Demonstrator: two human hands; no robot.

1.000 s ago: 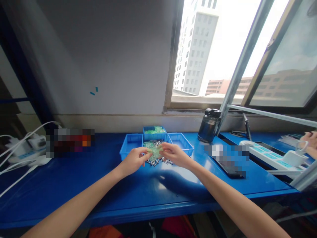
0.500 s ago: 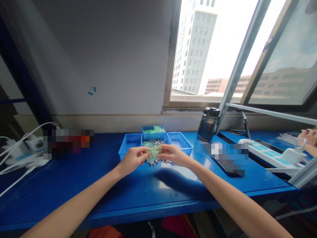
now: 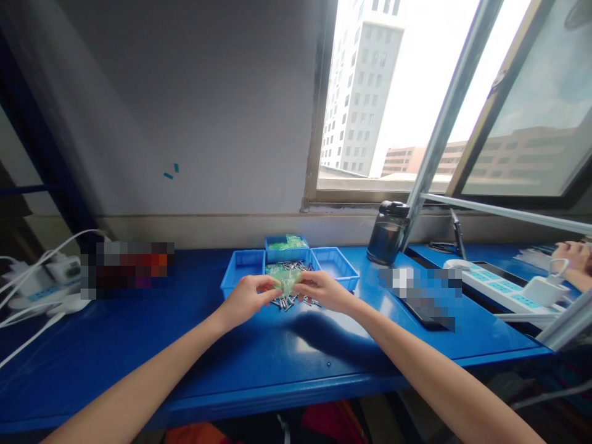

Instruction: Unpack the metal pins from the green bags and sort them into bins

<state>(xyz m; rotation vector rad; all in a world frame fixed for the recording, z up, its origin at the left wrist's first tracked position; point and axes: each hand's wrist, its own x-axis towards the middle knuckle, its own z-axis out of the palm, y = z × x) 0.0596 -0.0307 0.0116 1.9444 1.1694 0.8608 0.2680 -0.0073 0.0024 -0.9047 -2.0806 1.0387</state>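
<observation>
Between my two hands is a small translucent green plastic bag (image 3: pixel 288 283). My left hand (image 3: pixel 250 295) pinches its left side, and my right hand (image 3: pixel 324 291) grips its right side. Whatever the bag may contain is too small to make out. Beneath and behind it lies a pile of small metal screws or pins (image 3: pixel 287 302), partly hidden by my fingers. Just behind the pile stands a blue bin (image 3: pixel 287 251) with more green bags (image 3: pixel 293 242) in it. Blue bins flank the pile at left (image 3: pixel 243 264) and right (image 3: pixel 337 264).
On the blue table (image 3: pixel 259 364), a dark bottle (image 3: pixel 387 233) stands back right, with a phone-like black object (image 3: pixel 428 317) before it. Power strips (image 3: pixel 497 282) lie far right, near another person's hand (image 3: pixel 573 256). White cables (image 3: pixel 41 302) run at the left. A tiny round bit (image 3: pixel 328 364) lies near the front edge.
The bag between my hands has changed shape, looking more bunched and slightly lower. My fingers have shifted a little; both hands keep their hold.
</observation>
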